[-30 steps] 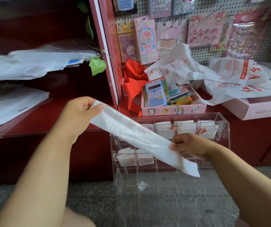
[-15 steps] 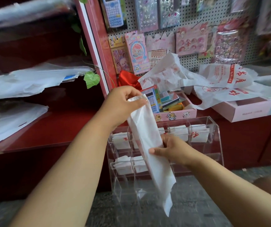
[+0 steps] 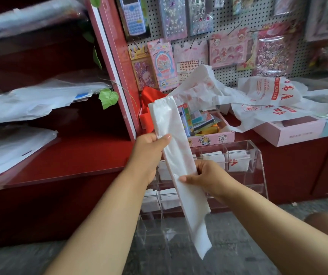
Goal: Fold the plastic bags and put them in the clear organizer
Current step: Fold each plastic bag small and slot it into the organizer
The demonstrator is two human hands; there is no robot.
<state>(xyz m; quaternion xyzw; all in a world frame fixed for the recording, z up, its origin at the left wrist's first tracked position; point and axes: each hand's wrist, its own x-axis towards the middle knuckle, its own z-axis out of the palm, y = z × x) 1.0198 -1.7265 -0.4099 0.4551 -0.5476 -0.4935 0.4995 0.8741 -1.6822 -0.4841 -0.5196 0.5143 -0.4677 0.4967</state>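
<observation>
Now both hands pinch the bag strip (image 3: 171, 139): left hand (image 3: 149, 153) above, right hand (image 3: 204, 175) below. Keep it taut, fold the lower tail up squarely.

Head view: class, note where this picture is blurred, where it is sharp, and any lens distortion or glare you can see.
Head view: the hands, left and right, and the bag between them are fairly sharp; the shelves' contents at far left and the top right corner are smeared; the red post leans, suggesting wide-angle distortion; the organizer shows faint pale reflections; light is soft, without hard shadows.
</observation>
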